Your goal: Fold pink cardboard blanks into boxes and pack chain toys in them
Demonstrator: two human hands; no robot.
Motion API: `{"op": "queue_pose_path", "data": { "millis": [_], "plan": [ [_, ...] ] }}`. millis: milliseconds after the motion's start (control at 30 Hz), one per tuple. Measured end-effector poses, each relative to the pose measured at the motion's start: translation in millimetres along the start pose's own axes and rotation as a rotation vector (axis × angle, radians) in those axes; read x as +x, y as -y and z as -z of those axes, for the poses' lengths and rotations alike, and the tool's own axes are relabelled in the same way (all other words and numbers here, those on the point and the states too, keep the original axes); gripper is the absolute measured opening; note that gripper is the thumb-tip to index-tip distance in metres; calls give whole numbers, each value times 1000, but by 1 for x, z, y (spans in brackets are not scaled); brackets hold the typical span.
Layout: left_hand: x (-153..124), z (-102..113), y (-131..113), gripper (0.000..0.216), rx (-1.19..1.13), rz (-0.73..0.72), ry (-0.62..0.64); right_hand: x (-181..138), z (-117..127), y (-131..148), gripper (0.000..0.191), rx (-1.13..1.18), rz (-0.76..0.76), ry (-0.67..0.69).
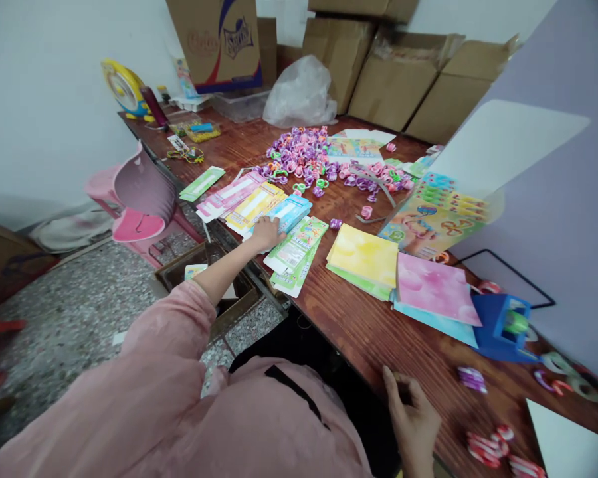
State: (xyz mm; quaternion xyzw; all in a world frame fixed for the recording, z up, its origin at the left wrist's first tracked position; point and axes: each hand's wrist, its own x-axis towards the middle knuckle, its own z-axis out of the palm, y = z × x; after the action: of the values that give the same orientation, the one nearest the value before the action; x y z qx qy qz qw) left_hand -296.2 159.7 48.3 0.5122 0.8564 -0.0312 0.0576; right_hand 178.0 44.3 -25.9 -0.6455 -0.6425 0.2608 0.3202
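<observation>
My left hand (268, 234) reaches over the table's near edge, its fingers bent down on a stack of flat blue cartons (293, 210). Left of it lie yellow flat cartons (256, 206) and pink flat cartons (232, 194). Green printed flat cartons (299, 252) fan out just right of the hand. My right hand (413, 418) hovers by the front edge, loosely curled, with a gap inside the thumb and forefinger and nothing visible in it. Nearest to it are a purple striped ring-like piece (472, 379) and red striped pieces (488, 448).
Small purple, pink and green pieces (301, 156) are heaped mid-table. Yellow sheets (363, 255) and pink sheets (433, 285) lie beside a blue tape dispenser (493, 328). A printed display box (431, 212) stands by the wall. A pink chair (144, 189) and an open carton (179, 265) sit left.
</observation>
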Motion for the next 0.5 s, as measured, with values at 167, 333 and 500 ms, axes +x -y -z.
{"op": "queue_pose_path", "data": {
  "millis": [167,333,500],
  "plan": [
    [-3,-1,1,60,7,-13,-8,1,1,1,71,0,10,-2],
    [-1,-2,4,62,6,-30,-8,0,-1,-2,67,30,34,-2],
    [4,-2,9,64,-6,-33,-17,1,-3,-2,63,49,67,-15]
  ]
}}
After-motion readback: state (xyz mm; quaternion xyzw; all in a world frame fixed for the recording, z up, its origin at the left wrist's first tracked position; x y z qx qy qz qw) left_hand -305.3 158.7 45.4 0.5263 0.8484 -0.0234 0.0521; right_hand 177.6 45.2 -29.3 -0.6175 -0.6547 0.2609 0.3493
